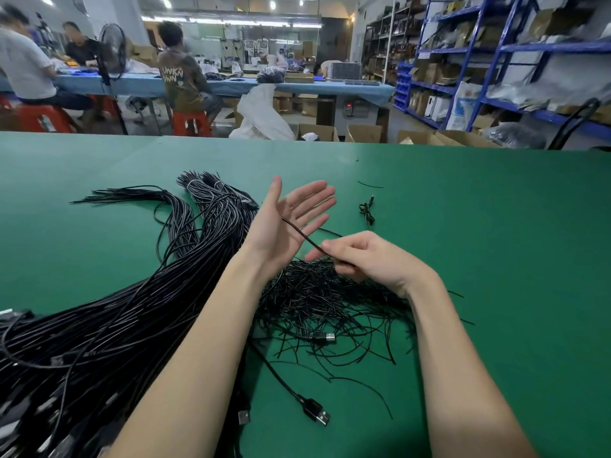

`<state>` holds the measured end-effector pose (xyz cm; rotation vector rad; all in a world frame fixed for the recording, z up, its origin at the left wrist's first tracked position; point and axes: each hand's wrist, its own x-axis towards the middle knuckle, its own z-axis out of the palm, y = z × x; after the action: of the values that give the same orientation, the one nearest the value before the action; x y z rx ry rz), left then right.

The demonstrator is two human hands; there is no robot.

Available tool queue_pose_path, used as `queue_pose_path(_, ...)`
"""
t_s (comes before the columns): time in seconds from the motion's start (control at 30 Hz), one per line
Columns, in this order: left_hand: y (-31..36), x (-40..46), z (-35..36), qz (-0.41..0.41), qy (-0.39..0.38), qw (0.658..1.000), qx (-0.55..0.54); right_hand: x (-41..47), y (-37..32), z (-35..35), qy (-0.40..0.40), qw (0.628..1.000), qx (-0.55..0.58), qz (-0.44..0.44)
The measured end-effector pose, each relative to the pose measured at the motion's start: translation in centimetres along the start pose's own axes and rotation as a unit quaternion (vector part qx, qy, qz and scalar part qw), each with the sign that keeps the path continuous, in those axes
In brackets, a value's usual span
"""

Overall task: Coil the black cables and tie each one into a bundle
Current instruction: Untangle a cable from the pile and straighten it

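My left hand (291,223) is raised above the green table (479,246), palm up, fingers straight and spread. My right hand (363,259) pinches a thin black cable end (299,232) whose tip lies across the left palm. Beneath both hands lies a heap of short thin black ties (330,302). A thick mass of long black cables (109,325) runs from the near left to the middle of the table. One loose cable with a USB plug (317,413) lies near me, between my forearms. A small tied bundle (367,211) sits farther back.
Other people sit at a blue bench (231,85) across the room. Blue shelving (496,61) with boxes stands at the right. Cardboard boxes (363,133) sit on the floor behind the table's far edge. Another USB plug (325,337) lies among the ties.
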<state>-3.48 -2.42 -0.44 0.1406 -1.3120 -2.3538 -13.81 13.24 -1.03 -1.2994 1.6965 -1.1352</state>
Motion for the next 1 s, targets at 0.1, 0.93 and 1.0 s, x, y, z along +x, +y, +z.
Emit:
queue_pose_path(0.1, 0.4, -0.2, 0.1, 0.021, -0.02, 0.999, -0.042, 0.1, 0.4, 0.0, -0.006, 0.998, -0.055, 0.03)
queue_pose_path(0.93, 0.1, -1.7, 1.3, -0.235, -0.248, 0.873, 0.349, 4.0, -6.5, -2.8, 0.025, 0.918, -0.377, 0.121)
queue_pose_path(1.0, -0.2, -1.5, 1.3, -0.221, -0.193, 0.893, 0.341, 4.6, -8.6, -2.9, 0.017, 0.912, -0.394, 0.112)
